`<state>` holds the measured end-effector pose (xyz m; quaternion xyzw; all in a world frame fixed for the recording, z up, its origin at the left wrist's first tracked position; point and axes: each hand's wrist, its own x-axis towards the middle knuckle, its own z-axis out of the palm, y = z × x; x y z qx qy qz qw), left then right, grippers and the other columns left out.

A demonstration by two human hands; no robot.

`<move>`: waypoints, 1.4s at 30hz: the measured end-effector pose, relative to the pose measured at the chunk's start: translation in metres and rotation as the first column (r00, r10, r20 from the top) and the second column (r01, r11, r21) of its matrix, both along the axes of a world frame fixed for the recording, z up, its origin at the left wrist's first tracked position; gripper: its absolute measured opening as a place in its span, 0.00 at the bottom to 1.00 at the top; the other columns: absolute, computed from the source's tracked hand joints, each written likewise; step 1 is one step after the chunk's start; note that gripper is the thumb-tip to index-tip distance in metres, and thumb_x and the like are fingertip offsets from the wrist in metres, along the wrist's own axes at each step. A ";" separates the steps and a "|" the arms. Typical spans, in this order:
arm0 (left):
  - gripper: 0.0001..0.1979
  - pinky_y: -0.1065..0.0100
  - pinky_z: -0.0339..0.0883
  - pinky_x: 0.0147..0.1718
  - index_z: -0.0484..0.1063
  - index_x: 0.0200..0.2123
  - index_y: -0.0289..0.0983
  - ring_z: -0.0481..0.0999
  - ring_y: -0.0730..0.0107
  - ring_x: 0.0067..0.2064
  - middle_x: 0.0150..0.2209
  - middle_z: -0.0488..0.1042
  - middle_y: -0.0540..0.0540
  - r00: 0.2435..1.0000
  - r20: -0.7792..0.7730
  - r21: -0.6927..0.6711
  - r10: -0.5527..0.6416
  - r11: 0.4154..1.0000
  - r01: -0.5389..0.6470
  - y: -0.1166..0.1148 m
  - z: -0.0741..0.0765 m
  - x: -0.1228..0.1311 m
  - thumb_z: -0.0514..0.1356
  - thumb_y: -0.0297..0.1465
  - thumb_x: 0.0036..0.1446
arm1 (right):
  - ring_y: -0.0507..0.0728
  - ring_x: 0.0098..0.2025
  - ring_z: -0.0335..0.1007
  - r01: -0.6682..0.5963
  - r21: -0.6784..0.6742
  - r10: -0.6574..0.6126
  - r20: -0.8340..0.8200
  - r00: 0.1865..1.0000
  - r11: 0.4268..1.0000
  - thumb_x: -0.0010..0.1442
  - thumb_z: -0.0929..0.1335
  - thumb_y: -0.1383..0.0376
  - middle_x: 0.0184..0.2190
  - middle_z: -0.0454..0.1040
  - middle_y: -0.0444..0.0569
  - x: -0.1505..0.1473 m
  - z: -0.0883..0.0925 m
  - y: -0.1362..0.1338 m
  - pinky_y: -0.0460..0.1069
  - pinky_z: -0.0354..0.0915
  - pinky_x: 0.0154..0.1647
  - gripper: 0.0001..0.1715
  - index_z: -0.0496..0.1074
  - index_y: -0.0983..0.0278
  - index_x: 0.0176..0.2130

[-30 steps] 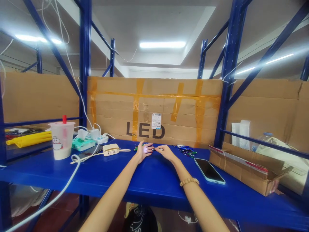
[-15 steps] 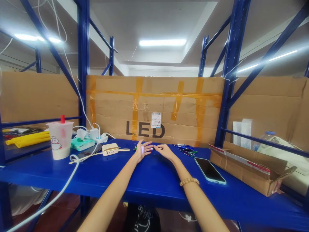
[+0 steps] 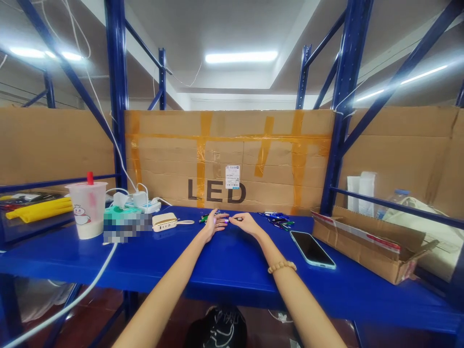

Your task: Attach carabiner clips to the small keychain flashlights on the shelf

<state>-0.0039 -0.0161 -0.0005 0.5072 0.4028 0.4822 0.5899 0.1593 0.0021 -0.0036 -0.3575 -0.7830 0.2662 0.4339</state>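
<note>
My right hand (image 3: 247, 224) pinches a slim dark light pen (image 3: 237, 219) that glows purple at its left end. This tip points at the fingers of my left hand (image 3: 213, 226), which is open with its palm turned to the right and its fingers stretched out. Whether the pen touches those fingers I cannot tell. Behind my left hand some green and dark pens (image 3: 203, 219) lie partly hidden. A loose heap of blue, black and green pens (image 3: 281, 221) lies right of my right hand.
On the blue shelf (image 3: 232, 270), a phone (image 3: 312, 249) and a long open cardboard box (image 3: 357, 244) sit at right. A plastic cup (image 3: 87, 212), a cream power bank (image 3: 165, 222) and a power strip (image 3: 150, 207) with white cables stand left. A cardboard wall (image 3: 163, 159) closes the back.
The purple glow on my left palm has shrunk, with light now at the fingers. My left fingers are closer together, and the view has shifted slightly.
</note>
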 end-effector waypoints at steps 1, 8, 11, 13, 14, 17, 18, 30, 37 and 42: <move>0.31 0.67 0.61 0.39 0.73 0.43 0.32 0.72 0.60 0.41 0.36 0.75 0.39 1.000 0.000 0.005 -0.001 1.000 0.001 0.000 0.000 0.000 0.39 0.45 0.57 | 0.55 0.29 0.67 -0.002 0.000 0.002 0.001 1.000 1.000 0.46 0.67 0.47 0.28 0.76 0.50 0.001 -0.001 0.001 0.48 0.61 0.31 0.27 0.77 0.68 0.30; 0.30 0.67 0.60 0.39 0.73 0.42 0.32 0.72 0.59 0.42 0.36 0.75 0.39 1.000 0.004 0.033 0.030 0.999 -0.030 0.002 -0.002 -0.001 0.39 0.45 0.57 | 0.55 0.30 0.66 0.046 0.076 -0.046 0.006 0.999 0.996 0.48 0.64 0.45 0.27 0.75 0.50 0.003 -0.005 0.004 0.48 0.60 0.32 0.29 0.76 0.68 0.29; 0.29 0.66 0.59 0.41 0.72 0.43 0.31 0.72 0.57 0.44 0.37 0.76 0.38 0.999 0.009 0.020 0.041 0.999 -0.041 0.006 -0.003 -0.001 0.40 0.44 0.56 | 0.53 0.27 0.62 0.076 0.101 -0.076 -0.005 0.997 0.992 0.50 0.62 0.43 0.23 0.71 0.47 0.003 -0.004 0.005 0.47 0.58 0.29 0.31 0.74 0.67 0.27; 0.28 0.66 0.59 0.42 0.72 0.43 0.30 0.71 0.56 0.46 0.38 0.76 0.37 0.998 0.054 0.031 0.040 0.999 -0.042 0.006 -0.002 -0.002 0.41 0.44 0.56 | 0.51 0.23 0.58 0.128 0.100 -0.127 -0.018 0.992 0.987 0.51 0.58 0.40 0.18 0.64 0.44 0.004 -0.002 0.004 0.47 0.56 0.25 0.33 0.69 0.66 0.22; 0.27 0.66 0.59 0.43 0.71 0.43 0.30 0.70 0.56 0.48 0.39 0.76 0.37 0.994 0.098 0.049 0.044 0.998 -0.049 0.004 0.000 -0.003 0.42 0.43 0.56 | 0.51 0.22 0.55 0.156 0.092 -0.154 -0.031 0.988 0.983 0.52 0.57 0.39 0.16 0.60 0.43 0.004 0.000 0.002 0.47 0.54 0.24 0.35 0.67 0.65 0.20; 0.25 0.67 0.59 0.45 0.69 0.46 0.31 0.67 0.59 0.52 0.44 0.74 0.37 0.952 0.305 0.141 0.033 0.987 -0.079 -0.004 0.007 -0.006 0.42 0.39 0.57 | 0.49 0.20 0.50 0.183 0.062 -0.179 -0.072 0.981 0.981 0.51 0.56 0.37 0.14 0.54 0.41 0.003 0.005 -0.005 0.46 0.52 0.21 0.36 0.65 0.65 0.20; 0.25 0.68 0.59 0.46 0.68 0.48 0.31 0.66 0.61 0.53 0.47 0.73 0.38 0.933 0.359 0.155 0.007 0.986 -0.067 -0.007 0.010 -0.007 0.42 0.38 0.57 | 0.49 0.20 0.50 0.168 0.055 -0.164 -0.072 0.984 0.984 0.50 0.57 0.37 0.14 0.54 0.41 0.002 0.006 -0.007 0.46 0.52 0.20 0.36 0.67 0.65 0.21; 0.33 0.69 0.59 0.40 0.58 0.58 0.34 0.62 0.60 0.55 0.61 0.57 0.45 0.927 0.309 0.033 -0.213 0.976 0.213 -0.002 0.002 -0.007 0.40 0.48 0.57 | 0.51 0.26 0.60 -0.022 -0.041 0.023 0.023 0.999 0.999 0.45 0.68 0.47 0.28 0.74 0.51 0.001 0.001 -0.004 0.46 0.57 0.25 0.32 0.77 0.71 0.37; 0.39 0.68 0.58 0.41 0.56 0.59 0.33 0.63 0.57 0.52 0.56 0.65 0.42 0.932 0.239 -0.022 -0.273 0.958 0.286 0.010 -0.009 -0.008 0.41 0.55 0.53 | 0.50 0.24 0.58 -0.048 -0.033 0.050 0.069 0.996 0.998 0.48 0.65 0.46 0.24 0.72 0.49 0.003 -0.004 0.005 0.46 0.55 0.23 0.34 0.76 0.73 0.38; 0.40 0.64 0.51 0.50 0.53 0.60 0.30 0.57 0.56 0.58 0.57 0.63 0.41 0.956 0.165 -0.020 -0.243 0.968 0.250 0.004 -0.004 -0.005 0.36 0.53 0.55 | 0.49 0.22 0.55 -0.024 -0.047 0.028 0.088 0.996 0.999 0.49 0.64 0.44 0.19 0.67 0.46 0.004 -0.006 0.006 0.45 0.53 0.21 0.37 0.75 0.73 0.42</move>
